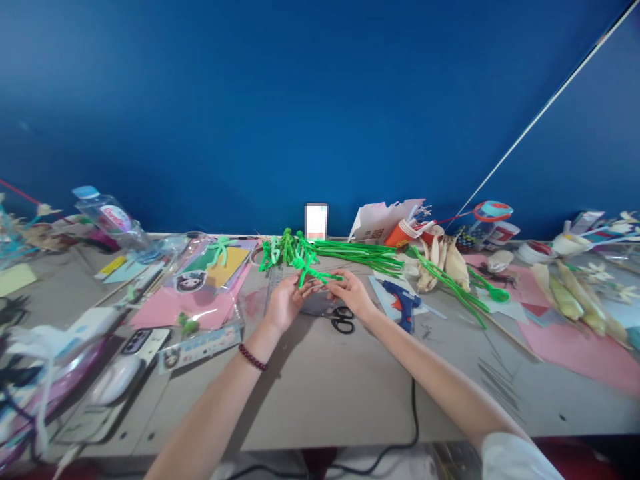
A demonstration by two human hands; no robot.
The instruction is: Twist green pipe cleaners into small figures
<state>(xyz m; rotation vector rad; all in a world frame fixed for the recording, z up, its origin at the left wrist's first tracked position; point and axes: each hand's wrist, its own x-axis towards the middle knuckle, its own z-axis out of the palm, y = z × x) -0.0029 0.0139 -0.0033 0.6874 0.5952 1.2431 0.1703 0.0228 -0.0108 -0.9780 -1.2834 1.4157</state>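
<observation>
A bright green pipe-cleaner figure (pixel 309 271) with several bent limbs is held up between my two hands above the table. My left hand (pixel 289 301), a dark beaded bracelet on its wrist, is closed on the figure's lower left part. The fingers of my right hand (pixel 351 293) pinch a limb at its right end. Below them lie black-handled scissors (pixel 343 320), partly hidden by my hands. Just behind, several twisted green pipe-cleaner pieces (pixel 280 248) stand in a cluster, and a bundle of straight green pipe cleaners (pixel 360 252) extends to the right.
A blue glue gun (pixel 406 303) lies right of my hands, its black cord (pixel 415 413) trailing over the front edge. Coloured papers (pixel 165 303) and a plastic bottle (pixel 113 217) are on the left. Dried husks (pixel 456 263) and an orange cup (pixel 399 233) stand at the right.
</observation>
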